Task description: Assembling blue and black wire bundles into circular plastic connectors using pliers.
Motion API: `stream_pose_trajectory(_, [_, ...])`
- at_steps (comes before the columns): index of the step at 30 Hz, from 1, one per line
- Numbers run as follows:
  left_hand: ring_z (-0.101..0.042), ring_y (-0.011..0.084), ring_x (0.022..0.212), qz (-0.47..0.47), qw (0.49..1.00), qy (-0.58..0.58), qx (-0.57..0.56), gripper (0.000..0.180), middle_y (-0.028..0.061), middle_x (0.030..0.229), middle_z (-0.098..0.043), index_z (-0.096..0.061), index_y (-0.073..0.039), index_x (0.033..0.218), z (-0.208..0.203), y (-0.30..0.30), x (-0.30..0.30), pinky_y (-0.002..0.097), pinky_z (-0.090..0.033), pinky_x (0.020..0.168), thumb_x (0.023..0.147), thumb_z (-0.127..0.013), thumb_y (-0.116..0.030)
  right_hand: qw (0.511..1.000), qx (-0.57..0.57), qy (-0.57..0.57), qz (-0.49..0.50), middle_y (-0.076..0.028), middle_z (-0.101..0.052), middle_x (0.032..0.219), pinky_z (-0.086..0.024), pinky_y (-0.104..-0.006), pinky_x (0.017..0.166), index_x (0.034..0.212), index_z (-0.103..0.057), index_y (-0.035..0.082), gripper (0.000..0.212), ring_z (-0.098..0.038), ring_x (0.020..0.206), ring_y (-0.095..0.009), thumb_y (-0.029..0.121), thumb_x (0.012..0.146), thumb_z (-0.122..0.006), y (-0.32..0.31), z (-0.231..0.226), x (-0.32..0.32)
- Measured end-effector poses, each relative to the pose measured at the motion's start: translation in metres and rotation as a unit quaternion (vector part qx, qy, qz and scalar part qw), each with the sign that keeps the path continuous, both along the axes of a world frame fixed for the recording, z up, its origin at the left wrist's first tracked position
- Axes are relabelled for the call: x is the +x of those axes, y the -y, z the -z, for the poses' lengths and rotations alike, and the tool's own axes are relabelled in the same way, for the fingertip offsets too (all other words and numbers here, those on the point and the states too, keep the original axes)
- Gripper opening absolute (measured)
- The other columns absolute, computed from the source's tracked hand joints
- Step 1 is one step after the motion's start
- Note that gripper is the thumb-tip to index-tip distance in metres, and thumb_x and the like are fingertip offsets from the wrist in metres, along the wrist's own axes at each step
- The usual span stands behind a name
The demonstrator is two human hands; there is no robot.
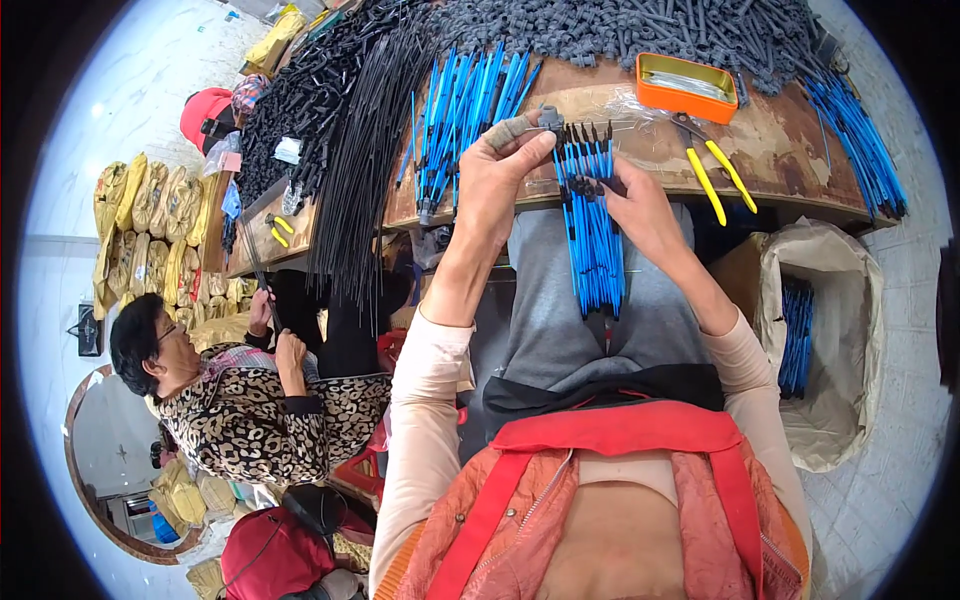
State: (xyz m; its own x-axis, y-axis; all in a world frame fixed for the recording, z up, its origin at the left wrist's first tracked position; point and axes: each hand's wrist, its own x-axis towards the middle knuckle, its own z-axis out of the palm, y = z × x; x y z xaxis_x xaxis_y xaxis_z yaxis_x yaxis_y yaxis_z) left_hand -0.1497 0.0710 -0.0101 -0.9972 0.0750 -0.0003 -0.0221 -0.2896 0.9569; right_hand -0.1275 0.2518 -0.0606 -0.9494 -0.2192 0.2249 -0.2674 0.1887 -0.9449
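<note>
My left hand [497,172] pinches a small grey plastic cap [549,118] between taped thumb and forefinger, just above the bundle. My right hand [640,208] grips a bundle of blue rods with black tips [593,225], held upright over my lap at the edge of the wooden table [790,150]. The black tips fan out at the top of the bundle, next to the grey cap.
On the table lie more blue rods [470,100], a heap of grey caps [640,30], an orange tin [687,87], yellow-handled pliers [715,170] and black rods [365,150]. A sack with blue rods [800,335] stands at my right. Another person [240,400] sits at left.
</note>
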Motion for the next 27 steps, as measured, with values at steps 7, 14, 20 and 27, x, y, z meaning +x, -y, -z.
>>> stream_pose_trajectory(7, [-0.065,0.0131,0.088,0.01,0.999,-0.019,-0.035,0.035,0.0094,0.101,-0.068,-0.06,0.006,0.119,0.001,0.0,-0.005,0.0269,-0.054,0.082,0.087,-0.069,-0.005,0.999,0.023,0.002,-0.031,-0.005,-0.066,0.097,-0.046,-0.0273,0.084,0.114,-0.063,0.001,0.029,-0.058,0.091,-0.009,0.023,0.097,-0.054,-0.002,0.001,-0.008])
stream_pose_trajectory(14, [-0.062,0.0125,0.095,0.002,0.993,-0.057,-0.101,0.034,0.0101,0.108,-0.066,-0.054,0.007,0.124,-0.003,0.0,0.001,0.0267,-0.051,0.087,0.093,-0.06,-0.007,0.998,0.013,-0.001,-0.054,-0.005,-0.065,0.099,-0.045,-0.0268,0.085,0.115,-0.062,0.0,0.032,-0.056,0.092,-0.009,0.027,0.098,-0.054,-0.003,0.008,-0.014])
stream_pose_trajectory(20, [-0.062,0.0163,0.102,0.084,0.994,-0.042,-0.064,0.032,0.0109,0.114,-0.064,-0.054,0.007,0.123,-0.012,0.011,-0.008,0.0312,-0.049,0.095,0.096,-0.056,-0.01,0.992,-0.008,0.031,-0.119,-0.001,-0.064,0.099,-0.045,-0.0256,0.085,0.115,-0.062,-0.001,0.035,-0.055,0.093,-0.008,0.03,0.1,-0.053,-0.008,-0.012,-0.017])
stream_pose_trajectory(27, [-0.062,0.0157,0.102,0.15,0.988,-0.021,0.041,0.026,0.0084,0.112,-0.065,-0.058,0.003,0.119,-0.019,0.023,-0.007,0.0327,-0.049,0.094,0.097,-0.055,-0.009,0.98,-0.081,0.076,-0.167,0.001,-0.061,0.092,-0.044,-0.0241,0.08,0.11,-0.064,0.002,0.021,-0.054,0.087,-0.009,0.006,0.094,-0.051,-0.01,-0.021,-0.019])
